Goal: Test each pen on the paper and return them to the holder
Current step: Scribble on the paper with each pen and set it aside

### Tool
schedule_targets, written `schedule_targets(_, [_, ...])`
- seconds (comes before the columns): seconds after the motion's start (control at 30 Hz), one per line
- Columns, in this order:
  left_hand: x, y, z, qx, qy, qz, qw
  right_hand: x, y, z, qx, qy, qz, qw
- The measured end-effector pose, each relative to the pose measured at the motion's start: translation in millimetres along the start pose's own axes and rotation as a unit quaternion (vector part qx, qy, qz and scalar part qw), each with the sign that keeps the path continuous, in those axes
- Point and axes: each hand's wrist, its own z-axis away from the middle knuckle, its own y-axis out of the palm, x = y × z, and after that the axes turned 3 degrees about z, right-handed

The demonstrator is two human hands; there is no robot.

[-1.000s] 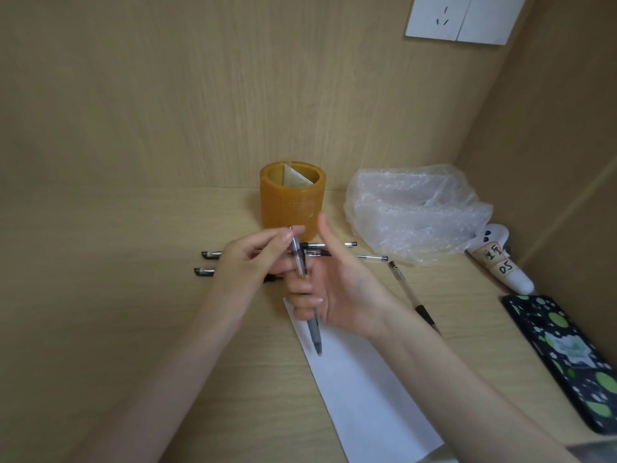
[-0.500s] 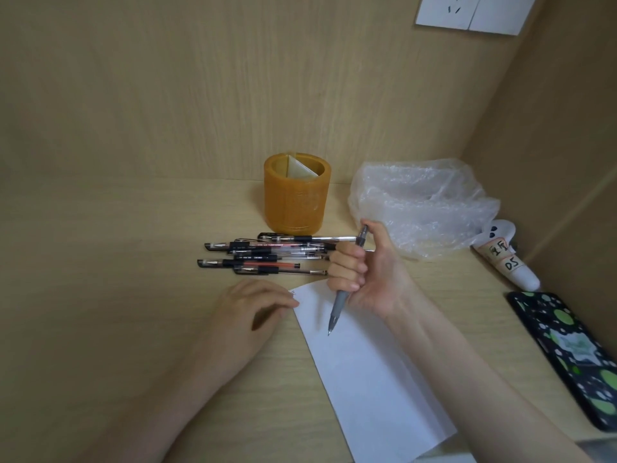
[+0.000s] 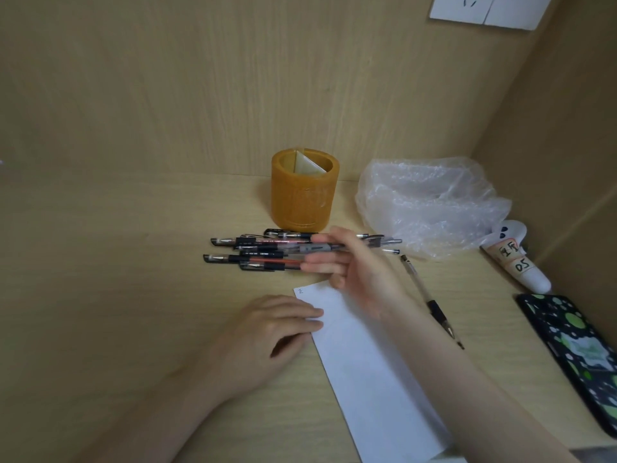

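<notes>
Light wood-grain desk [image 3: 100, 262], walled at back and right. Amber cylindrical pen holder [image 3: 304, 192] stands near the back wall. A cluster of pens [image 3: 260, 252] lies just in front of it. Crumpled clear plastic bag [image 3: 430, 205] to the right; a lone pen [image 3: 430, 302] lies diagonally nearby. White paper strip [image 3: 374, 379] at front. Labelled white device [image 3: 514, 259] and patterned phone [image 3: 577, 355] far right.

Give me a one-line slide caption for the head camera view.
Right hand holds a gray pen over the pen pile; left hand pins the paper.
</notes>
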Motion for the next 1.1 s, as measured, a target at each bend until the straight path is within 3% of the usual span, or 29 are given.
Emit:
schedule_targets(0.13, [1,2,0,-0.004,0.002,0.007,1.000,-10,4,-2,-0.076,-0.098,0.122,0.985])
schedule_targets(0.3, [1,3,0,-0.006,0.001,0.009,1.000,-18,10,1,-0.037,-0.100,0.107,0.988])
schedule_targets(0.43, [2,4,0,-0.009,0.000,0.016,1.000,-26,8,-8,-0.075,-0.162,0.177,0.968])
schedule_targets(0.9, [0,2,-1,-0.018,-0.044,0.068,0.997,-34,10,-11,-0.136,-0.205,0.251,0.936])
schedule_targets(1.1, [-2,1,-1,-0.007,-0.052,0.072,0.996,-35,8,-10,-0.121,-0.193,0.251,0.941])
